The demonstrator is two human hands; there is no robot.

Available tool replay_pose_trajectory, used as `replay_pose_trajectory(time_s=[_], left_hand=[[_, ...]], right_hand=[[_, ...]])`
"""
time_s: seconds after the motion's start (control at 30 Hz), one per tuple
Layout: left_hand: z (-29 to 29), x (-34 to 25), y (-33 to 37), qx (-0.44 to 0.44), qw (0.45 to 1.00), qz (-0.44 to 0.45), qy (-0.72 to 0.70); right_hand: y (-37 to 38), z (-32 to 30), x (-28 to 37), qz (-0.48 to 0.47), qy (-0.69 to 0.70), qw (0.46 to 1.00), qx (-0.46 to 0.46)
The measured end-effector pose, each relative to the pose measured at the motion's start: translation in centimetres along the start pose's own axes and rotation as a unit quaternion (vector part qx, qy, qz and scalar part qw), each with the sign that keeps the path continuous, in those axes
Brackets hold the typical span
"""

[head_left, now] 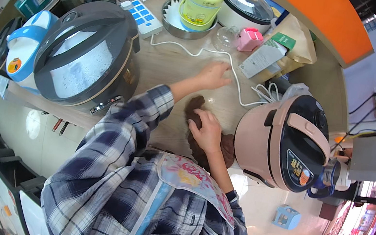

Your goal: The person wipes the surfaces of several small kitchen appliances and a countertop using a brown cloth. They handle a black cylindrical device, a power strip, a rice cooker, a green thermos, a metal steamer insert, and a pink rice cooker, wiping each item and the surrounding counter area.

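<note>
My left hand (213, 76) is stretched over the wooden tabletop, its fingers extended and apart, holding nothing. Just beyond its fingertips runs a white power cord (237, 82). Closer to my body, my right hand (209, 131) is closed on a crumpled brown cloth (226, 150), fingers bent over it. Part of the cloth hangs toward the table's near edge, and one end (195, 103) sticks out past the fingers. A pink pressure cooker (262, 129) with a black lid stands right of the cloth. On the left sits a large dark cooker (125, 65) with a domed lid.
At the back stand a white power strip (142, 18), a green lidded pail (201, 7) in a metal bowl, a glass-lidded pot (247, 6), a pink block-like item (250, 40) and a box (264, 56). A blue stool (287, 217) is on the floor.
</note>
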State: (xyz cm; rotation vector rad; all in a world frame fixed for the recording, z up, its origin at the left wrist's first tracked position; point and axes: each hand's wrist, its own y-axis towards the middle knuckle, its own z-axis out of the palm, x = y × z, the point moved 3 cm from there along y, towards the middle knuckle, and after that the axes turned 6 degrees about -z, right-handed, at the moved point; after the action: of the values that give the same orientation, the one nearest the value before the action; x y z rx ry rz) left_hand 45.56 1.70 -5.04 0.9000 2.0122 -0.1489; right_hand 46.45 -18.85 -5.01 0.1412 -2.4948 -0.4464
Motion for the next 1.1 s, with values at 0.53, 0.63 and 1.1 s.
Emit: replay_pose_trajectory(time_s=[0.53,0.63,1.1], left_hand=[[0.5,-1.4,-9.4,0.129,0.962,-0.05,-0.235],[2.0,-2.1,-10.4,0.159,0.957,-0.038,-0.241],[3.1,1.4,-9.3,0.173,0.929,-0.044,-0.324]], right_hand=[[-7.6,-3.2,2.1,0.035,-0.192,0.98,0.027],[-9.2,-3.4,2.5,0.029,-0.195,0.98,-0.017],[-27.7,-8.8,0.5,0.368,0.246,0.747,-0.496]])
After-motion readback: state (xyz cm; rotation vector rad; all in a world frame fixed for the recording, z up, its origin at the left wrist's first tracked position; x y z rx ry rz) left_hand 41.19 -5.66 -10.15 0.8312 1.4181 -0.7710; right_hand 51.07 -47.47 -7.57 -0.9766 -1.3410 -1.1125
